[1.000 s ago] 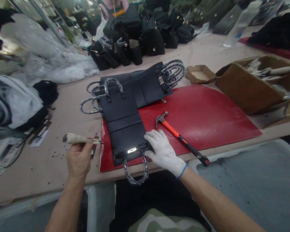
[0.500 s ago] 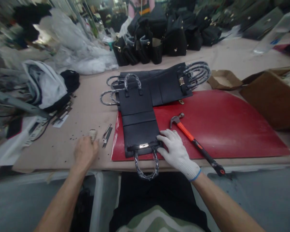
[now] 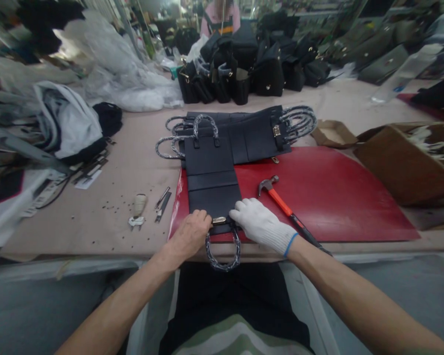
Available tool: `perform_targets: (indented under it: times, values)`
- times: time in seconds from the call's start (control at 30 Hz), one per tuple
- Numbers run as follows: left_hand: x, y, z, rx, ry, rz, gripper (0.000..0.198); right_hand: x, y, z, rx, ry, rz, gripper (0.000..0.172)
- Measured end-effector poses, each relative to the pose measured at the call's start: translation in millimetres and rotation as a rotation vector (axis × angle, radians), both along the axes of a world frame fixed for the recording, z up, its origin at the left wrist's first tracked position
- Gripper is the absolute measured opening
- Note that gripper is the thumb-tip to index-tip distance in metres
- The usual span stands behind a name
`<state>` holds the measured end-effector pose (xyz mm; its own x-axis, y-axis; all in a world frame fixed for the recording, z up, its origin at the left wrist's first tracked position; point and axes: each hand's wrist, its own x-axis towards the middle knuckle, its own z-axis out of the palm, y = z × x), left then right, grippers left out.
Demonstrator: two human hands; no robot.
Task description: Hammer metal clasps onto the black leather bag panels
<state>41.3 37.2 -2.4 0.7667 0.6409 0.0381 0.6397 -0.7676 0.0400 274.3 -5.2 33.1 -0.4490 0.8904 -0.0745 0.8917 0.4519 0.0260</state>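
Note:
A flat black handbag panel (image 3: 211, 167) lies lengthwise before me, its near handle (image 3: 222, 264) wrapped in clear plastic and hanging over the table edge. Across its near end runs a narrow black strap with a gold clasp (image 3: 219, 221). At the strap's left end, my left hand (image 3: 192, 231), bare, has its fingers closed on it. My right hand (image 3: 257, 222), in a white knitted glove, pinches the right end beside the clasp. The strap ends are partly hidden under the fingers. Left of the bag lies a two-pronged tool (image 3: 137, 209) with a wrapped pale handle.
A claw hammer (image 3: 281, 202) rests on the red mat (image 3: 340, 192). More black bag panels (image 3: 247, 133) are stacked behind. Two thin blades or tools (image 3: 163, 204) lie at left. Cardboard boxes (image 3: 407, 167) stand right; finished black bags (image 3: 266, 74) and a person (image 3: 222, 22) are farther back.
My left hand has let go of the two-pronged tool on the table and moved right onto the strap. My right hand has closed in on the strap's other end.

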Motion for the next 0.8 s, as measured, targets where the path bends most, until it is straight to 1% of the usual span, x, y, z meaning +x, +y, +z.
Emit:
perform_targets:
  times: [0.07, 0.17, 0.27, 0.37, 0.43, 0.5, 0.57, 0.67, 0.73, 0.8]
  values:
    - [-7.6, -0.2, -4.2, 0.007, -0.055, -0.020, 0.022, -4.0, 0.7, 2.7, 0.007, -0.036, 0.055, 0.017]
    - [-21.8, -0.7, -14.0, 0.019, -0.244, -0.053, 0.032, -9.9, -1.2, 1.0, 0.019, -0.044, 0.101, 0.017]
    - [-35.7, 1.8, -25.5, 0.027, -0.467, -0.123, 0.037, -10.5, -2.5, -9.2, 0.014, 0.001, 0.084, 0.016]
    - [-45.1, 6.7, -34.7, 0.040, -0.618, -0.247, 0.038, -2.9, -0.7, -24.5, -0.004, 0.094, 0.073, 0.016]
    - [-47.9, 9.5, -38.0, 0.056, -0.662, -0.320, 0.038, 4.6, 1.4, -33.3, -0.011, 0.188, 0.097, 0.019]
    - [-48.4, 11.2, -39.1, 0.070, -0.686, -0.344, 0.037, 11.8, 3.2, -38.9, -0.003, 0.308, 0.139, 0.026]
    - [-47.6, 11.7, -38.8, 0.074, -0.697, -0.334, 0.036, 17.3, 4.3, -41.7, 0.011, 0.430, 0.181, 0.033]
    - [-46.3, 10.7, -38.7, 0.079, -0.704, -0.327, 0.035, 22.1, 4.0, -44.3, 0.032, 0.553, 0.221, 0.038]
    - [-46.3, 8.9, -39.6, 0.091, -0.698, -0.320, 0.035, 23.2, 2.2, -46.0, 0.055, 0.628, 0.227, 0.041]
    - [-46.9, 6.0, -41.1, 0.109, -0.686, -0.304, 0.035, 22.8, -1.2, -47.2, 0.081, 0.729, 0.199, 0.044]
